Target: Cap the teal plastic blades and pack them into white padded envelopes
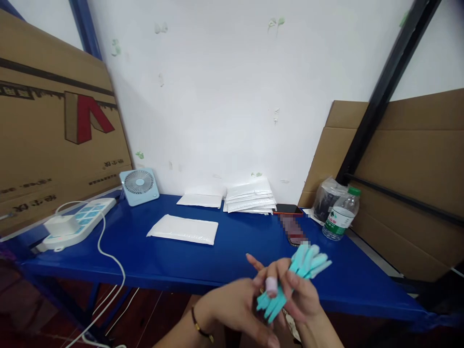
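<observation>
Over the table's front edge, my right hand (302,292) is closed around a bundle of thin turquoise strips (310,261). The paler ends fan out above the hand, and the narrower ends stick out below it. I cannot make out exactly what the strips are. My left hand (237,304), with a dark bracelet (201,328) at its wrist, lies against the right hand beside the bundle's lower end. Its thumb is stretched out, but its other fingers are mostly hidden. A pale lavender cover (271,286) wraps one fingertip where the hands overlap.
On the blue table (155,261) lie a white padded mailer (183,229), another mailer (199,200) and a mailer stack (250,197). Phones (292,229), a bottle (340,217) and a bagged dark container (324,200) stand right; a fan (139,186) and power strip (81,222) left.
</observation>
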Demonstrator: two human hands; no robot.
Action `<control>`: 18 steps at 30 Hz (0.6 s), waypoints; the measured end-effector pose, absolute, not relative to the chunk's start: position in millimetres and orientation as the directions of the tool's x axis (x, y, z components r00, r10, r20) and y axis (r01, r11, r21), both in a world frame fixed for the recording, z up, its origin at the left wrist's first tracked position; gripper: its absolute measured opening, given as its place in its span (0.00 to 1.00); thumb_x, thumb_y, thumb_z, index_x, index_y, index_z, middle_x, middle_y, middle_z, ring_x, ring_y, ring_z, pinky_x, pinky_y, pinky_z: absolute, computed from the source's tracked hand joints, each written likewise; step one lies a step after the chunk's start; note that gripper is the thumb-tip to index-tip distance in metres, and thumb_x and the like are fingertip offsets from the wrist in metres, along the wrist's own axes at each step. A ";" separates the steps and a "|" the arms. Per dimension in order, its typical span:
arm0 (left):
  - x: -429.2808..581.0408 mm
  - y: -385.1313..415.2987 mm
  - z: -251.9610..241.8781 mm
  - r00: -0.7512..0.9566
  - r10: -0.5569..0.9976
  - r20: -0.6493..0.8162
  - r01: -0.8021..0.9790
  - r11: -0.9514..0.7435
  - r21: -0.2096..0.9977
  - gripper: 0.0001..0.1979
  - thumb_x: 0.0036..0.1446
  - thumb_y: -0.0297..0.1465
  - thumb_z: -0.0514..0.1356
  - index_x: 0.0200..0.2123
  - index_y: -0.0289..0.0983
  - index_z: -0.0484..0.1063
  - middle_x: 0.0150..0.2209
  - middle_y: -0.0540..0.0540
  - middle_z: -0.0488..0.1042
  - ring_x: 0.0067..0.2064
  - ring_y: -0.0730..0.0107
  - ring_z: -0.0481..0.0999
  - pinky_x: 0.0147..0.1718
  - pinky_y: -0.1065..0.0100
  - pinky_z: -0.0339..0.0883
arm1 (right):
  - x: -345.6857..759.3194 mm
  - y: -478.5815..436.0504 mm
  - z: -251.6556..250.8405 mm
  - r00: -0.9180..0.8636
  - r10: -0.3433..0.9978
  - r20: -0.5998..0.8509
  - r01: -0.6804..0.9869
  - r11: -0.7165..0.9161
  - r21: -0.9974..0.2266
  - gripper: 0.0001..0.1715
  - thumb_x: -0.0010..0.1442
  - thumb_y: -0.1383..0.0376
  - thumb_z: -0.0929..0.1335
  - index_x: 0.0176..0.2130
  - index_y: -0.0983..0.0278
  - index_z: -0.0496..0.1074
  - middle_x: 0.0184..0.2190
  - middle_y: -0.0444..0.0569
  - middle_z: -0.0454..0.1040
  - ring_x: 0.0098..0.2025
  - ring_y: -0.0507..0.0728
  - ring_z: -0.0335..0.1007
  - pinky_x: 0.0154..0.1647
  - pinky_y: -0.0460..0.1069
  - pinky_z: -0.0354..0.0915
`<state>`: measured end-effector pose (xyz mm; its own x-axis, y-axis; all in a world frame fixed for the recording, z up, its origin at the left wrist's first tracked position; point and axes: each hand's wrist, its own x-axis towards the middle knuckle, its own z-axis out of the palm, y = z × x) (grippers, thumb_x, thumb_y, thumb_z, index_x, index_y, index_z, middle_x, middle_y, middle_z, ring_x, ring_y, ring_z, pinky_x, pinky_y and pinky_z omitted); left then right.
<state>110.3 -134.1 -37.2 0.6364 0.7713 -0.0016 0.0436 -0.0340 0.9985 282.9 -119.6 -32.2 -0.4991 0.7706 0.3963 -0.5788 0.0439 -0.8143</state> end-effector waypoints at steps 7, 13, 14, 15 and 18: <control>40.0 -65.8 -51.3 -0.020 0.998 0.059 0.912 -0.006 0.409 0.49 0.42 0.58 0.54 0.62 0.36 0.48 0.63 0.34 0.46 0.63 0.38 0.35 0.55 0.38 0.31 | 315.6 -94.5 -47.6 -0.220 0.933 0.285 -0.795 -0.002 -0.606 0.02 0.57 0.65 0.65 0.34 0.59 0.66 0.13 0.34 0.44 0.13 0.45 0.32 0.14 0.42 0.48; 25.2 -88.0 -67.2 0.389 0.919 0.056 0.658 -0.320 0.682 0.32 0.49 0.49 0.56 0.55 0.44 0.59 0.46 0.47 0.71 0.52 0.60 0.66 0.59 0.53 0.27 | 309.7 -82.2 -62.7 -0.249 0.936 0.247 -0.842 -0.084 -0.532 0.18 0.60 0.60 0.62 0.21 0.63 0.61 0.13 0.36 0.48 0.13 0.45 0.36 0.14 0.45 0.46; 23.1 -93.8 -65.3 0.431 0.901 0.043 0.628 -0.334 0.703 0.29 0.46 0.49 0.58 0.51 0.42 0.64 0.40 0.49 0.73 0.47 0.63 0.69 0.60 0.54 0.28 | 308.7 -80.6 -62.7 -0.238 0.944 0.229 -0.854 -0.091 -0.512 0.20 0.61 0.60 0.60 0.20 0.64 0.59 0.12 0.37 0.48 0.12 0.45 0.36 0.14 0.45 0.46; 20.6 -98.1 -62.7 0.451 0.892 0.022 0.631 -0.337 0.699 0.28 0.43 0.49 0.61 0.45 0.41 0.68 0.34 0.51 0.73 0.41 0.65 0.72 0.60 0.55 0.29 | 308.1 -79.0 -62.3 -0.222 0.952 0.211 -0.867 -0.093 -0.490 0.22 0.62 0.61 0.60 0.19 0.64 0.58 0.12 0.37 0.48 0.12 0.45 0.37 0.14 0.45 0.47; 15.2 -100.1 -56.1 0.381 0.925 -0.001 0.749 -0.308 0.587 0.27 0.34 0.51 0.64 0.36 0.39 0.71 0.30 0.51 0.72 0.37 0.64 0.72 0.59 0.54 0.33 | 308.6 -75.0 -61.4 -0.166 0.972 0.167 -0.887 -0.073 -0.455 0.22 0.61 0.61 0.60 0.18 0.64 0.58 0.12 0.37 0.50 0.13 0.46 0.43 0.17 0.45 0.52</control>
